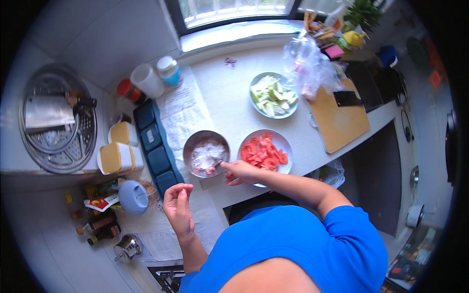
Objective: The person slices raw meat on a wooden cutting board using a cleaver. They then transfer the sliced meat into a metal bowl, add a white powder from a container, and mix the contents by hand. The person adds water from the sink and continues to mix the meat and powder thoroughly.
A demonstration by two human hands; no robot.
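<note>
A metal bowl (186, 157) on the counter contains white powder (207, 155) over pinkish pieces that look like meat. At its right rim is my right hand (238, 172), thumb and forefinger pinched together. A small dark thing shows at the fingertips, too small to name. My left hand (178, 207) is raised to the lower left of the bowl, fingers curled against the thumb with nothing visible in them. Just beyond my right hand stands a white plate (287, 142) of cut tomatoes (264, 151), partly covered by my forearm. Farther back, a bowl (277, 115) contains pale green vegetable pieces (273, 95).
A dark compartmented box (157, 158) lies left of the metal bowl, near jars (146, 80) and seasoning containers (116, 157). A cleaver (49, 112) rests on round metal racks at far left. At right are a cutting board (342, 122), a dark-bladed knife (348, 98) and plastic bags (312, 63).
</note>
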